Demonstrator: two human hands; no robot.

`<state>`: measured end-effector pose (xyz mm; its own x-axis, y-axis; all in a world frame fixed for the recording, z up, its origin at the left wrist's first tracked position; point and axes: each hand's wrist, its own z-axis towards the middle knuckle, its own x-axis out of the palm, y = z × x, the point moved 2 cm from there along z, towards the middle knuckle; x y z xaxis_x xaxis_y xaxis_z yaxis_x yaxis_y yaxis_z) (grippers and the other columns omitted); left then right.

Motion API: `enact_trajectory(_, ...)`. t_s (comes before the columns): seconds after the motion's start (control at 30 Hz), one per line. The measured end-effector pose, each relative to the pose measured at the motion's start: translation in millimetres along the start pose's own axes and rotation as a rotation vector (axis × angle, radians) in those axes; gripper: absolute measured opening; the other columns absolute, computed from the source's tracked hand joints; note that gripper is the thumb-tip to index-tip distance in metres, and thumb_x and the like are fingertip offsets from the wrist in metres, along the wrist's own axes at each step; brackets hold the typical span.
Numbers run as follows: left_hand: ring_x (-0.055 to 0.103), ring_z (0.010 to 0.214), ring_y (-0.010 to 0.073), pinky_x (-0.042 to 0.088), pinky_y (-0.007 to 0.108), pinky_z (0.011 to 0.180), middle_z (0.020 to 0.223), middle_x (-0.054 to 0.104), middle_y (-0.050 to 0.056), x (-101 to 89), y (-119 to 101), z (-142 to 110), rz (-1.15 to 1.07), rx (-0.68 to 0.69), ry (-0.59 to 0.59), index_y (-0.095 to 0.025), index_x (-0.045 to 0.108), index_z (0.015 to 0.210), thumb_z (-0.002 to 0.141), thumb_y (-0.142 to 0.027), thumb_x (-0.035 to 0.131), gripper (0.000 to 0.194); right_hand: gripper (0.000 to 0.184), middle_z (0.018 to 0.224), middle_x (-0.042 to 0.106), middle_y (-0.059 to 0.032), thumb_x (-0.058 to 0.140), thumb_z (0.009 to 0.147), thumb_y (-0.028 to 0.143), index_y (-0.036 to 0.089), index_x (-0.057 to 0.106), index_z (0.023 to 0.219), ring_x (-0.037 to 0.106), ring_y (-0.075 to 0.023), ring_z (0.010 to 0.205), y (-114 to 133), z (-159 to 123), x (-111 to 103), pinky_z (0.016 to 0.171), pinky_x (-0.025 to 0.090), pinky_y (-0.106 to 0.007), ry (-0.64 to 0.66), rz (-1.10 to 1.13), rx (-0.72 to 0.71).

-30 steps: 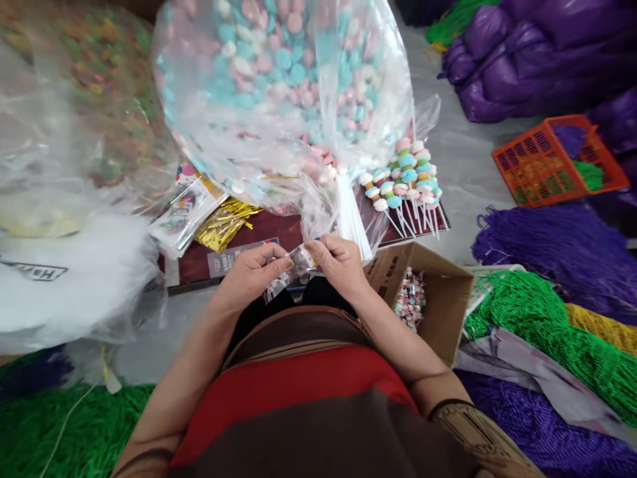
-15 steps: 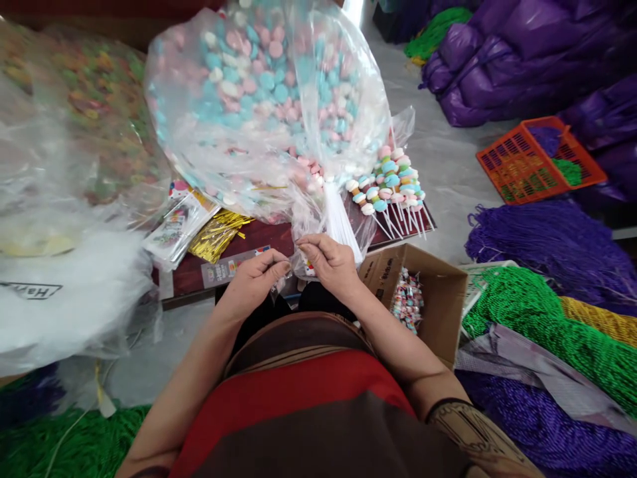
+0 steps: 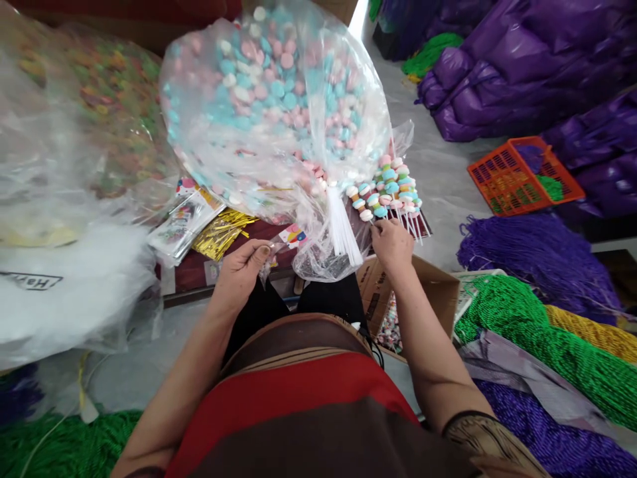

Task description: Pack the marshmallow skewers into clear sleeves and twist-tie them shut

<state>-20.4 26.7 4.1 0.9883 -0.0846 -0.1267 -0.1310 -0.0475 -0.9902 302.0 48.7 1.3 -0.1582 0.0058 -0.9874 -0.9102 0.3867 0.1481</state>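
My left hand (image 3: pixel 246 265) is closed in a pinch on a small clear plastic bag (image 3: pixel 293 236) with a bright printed label, which sticks out to the right of the fingers. My right hand (image 3: pixel 394 247) has its fingers closed at the stick of a marshmallow skewer (image 3: pixel 365 214), at the near left of a pile of such skewers (image 3: pixel 393 186). Pink, white and blue sweets are threaded on them, and the white sticks point toward me. Left of the pile lies a bundle of bare white sticks (image 3: pixel 343 229). The fingertips of the right hand are partly hidden.
A big clear bag of marshmallows (image 3: pixel 279 99) fills the table's middle. Gold twist ties (image 3: pixel 223 236) and a stack of flat packets (image 3: pixel 184 222) lie left. Under my right forearm stands a cardboard box (image 3: pixel 432 292). An orange crate (image 3: pixel 502 179) is on the floor.
My right hand has left the spot beside the left hand and moved right to the skewers. The left hand still holds the bag, whose label now shows more fully.
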Motion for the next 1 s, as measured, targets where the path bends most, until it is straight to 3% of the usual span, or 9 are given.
enact_trajectory(0.17,0.07,0.081,0.0157,0.059,0.028,0.078,0.092,0.077,0.003,-4.7,8,3,-0.093,-0.048,-0.038,-0.024,0.078,0.095,0.083,-0.062,0.074,0.04,0.024,0.098,0.077,-0.0116,0.058,0.091,0.028,0.02,0.08,0.094,0.07,-0.0264,0.093,-15,-1,5,0.08,0.05,-0.037,-0.137,0.225,-0.059)
enact_trajectory(0.3,0.071,0.082,0.015,0.058,0.028,0.083,0.089,0.077,0.001,-7.2,9,3,-0.078,0.038,0.001,-0.026,0.079,0.093,0.087,-0.059,0.071,0.035,0.02,0.088,0.076,-0.006,0.066,0.087,0.038,0.021,0.077,0.086,0.07,-0.0227,0.088,-24,-11,2,0.086,0.054,-0.039,-0.293,0.651,-0.226)
enact_trajectory(0.47,0.068,0.084,0.0148,0.055,0.028,0.082,0.087,0.074,0.002,-9.7,10,5,-0.086,0.219,0.061,-0.026,0.08,0.095,0.093,-0.047,0.069,0.024,0.02,0.085,0.074,-0.0005,0.077,0.085,0.045,0.025,0.077,0.089,0.067,-0.0177,0.077,-13,-33,-8,0.074,0.055,-0.034,-0.183,1.048,-0.301)
enact_trajectory(0.6,0.068,0.086,0.0153,0.054,0.029,0.082,0.092,0.074,0.004,-11.1,10,8,-0.145,0.352,0.122,-0.024,0.08,0.098,0.095,-0.04,0.068,0.02,0.015,0.079,0.072,0.0009,0.081,0.084,0.042,0.027,0.078,0.086,0.064,-0.0158,0.072,1,-45,-24,0.068,0.052,-0.031,-0.195,1.111,-0.434)
enact_trajectory(0.77,0.067,0.088,0.0158,0.054,0.03,0.08,0.094,0.073,0.006,-12.4,11,11,-0.134,0.413,0.143,-0.024,0.08,0.099,0.096,-0.036,0.067,0.018,0.006,0.08,0.073,0.0005,0.078,0.088,0.033,0.028,0.079,0.087,0.066,-0.0161,0.074,10,-50,-39,0.07,0.052,-0.031,-0.194,1.02,-0.547)
enact_trajectory(1.0,0.068,0.091,0.0142,0.053,0.028,0.082,0.096,0.074,0.005,-15.1,5,15,0.025,0.524,0.169,-0.025,0.08,0.103,0.097,-0.03,0.066,0.016,0.001,0.082,0.074,0.0011,0.079,0.086,0.029,0.029,0.079,0.087,0.067,-0.0174,0.079,3,-49,-45,0.075,0.052,-0.033,-0.24,0.964,-0.558)
